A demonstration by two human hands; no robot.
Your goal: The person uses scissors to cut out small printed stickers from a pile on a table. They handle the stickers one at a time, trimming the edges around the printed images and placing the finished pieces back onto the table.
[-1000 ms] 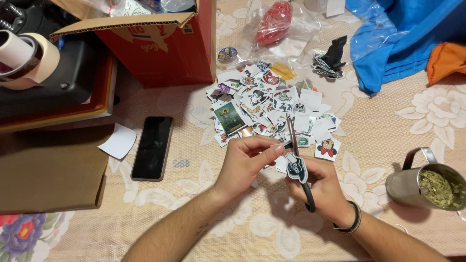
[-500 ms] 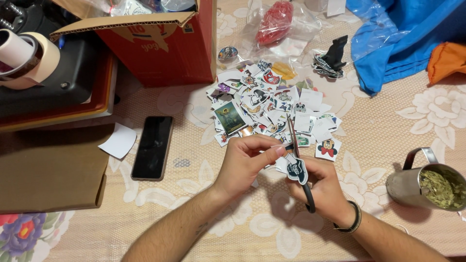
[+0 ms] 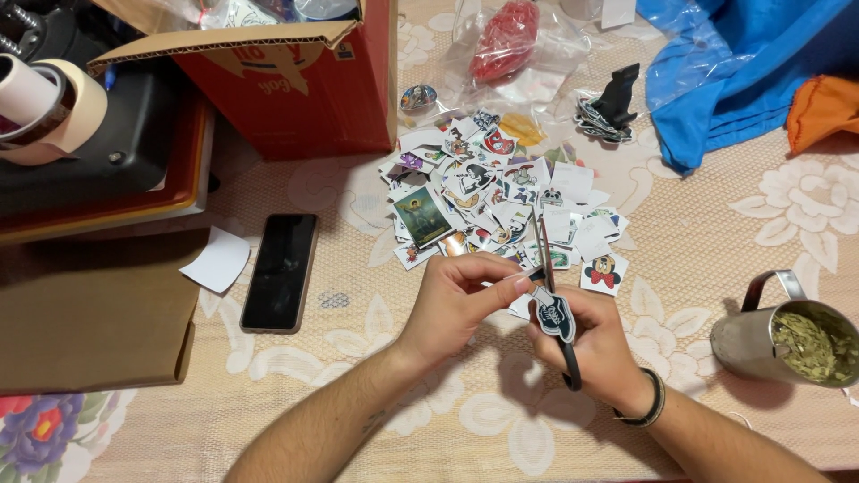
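From the head camera, your right hand (image 3: 595, 344) is closed around the black handles of the scissors (image 3: 557, 309), whose blades point away from you toward the sticker pile (image 3: 501, 192). The blades look nearly closed. Your left hand (image 3: 456, 300) is curled, with thumb and fingers pinched on a small sticker (image 3: 555, 315), dark with a pale edge, held right at the scissors, just in front of your right hand's knuckles. Both hands meet over the lace-patterned tablecloth (image 3: 716, 215), just on your side of the pile. A dark band (image 3: 651, 402) sits on your right wrist.

The pile of cut stickers spreads across the middle of the table, the nearest ones lying just beyond your fingertips. To the left of your left hand lies a black phone (image 3: 279, 271), face up, with a white paper scrap (image 3: 216, 259) just beside it and a brown board (image 3: 89, 322) further left. A red cardboard box (image 3: 286, 80) stands beyond the phone, flap open. Tape rolls (image 3: 40, 107) rest on a black object at the far left. At your right, well apart from the hands, stands a metal cup (image 3: 792, 340) filled with green leaves. Blue cloth (image 3: 734, 72) and orange cloth (image 3: 823, 107) lie at the far right, and a red item in a clear bag (image 3: 506, 40) lies beyond the pile.
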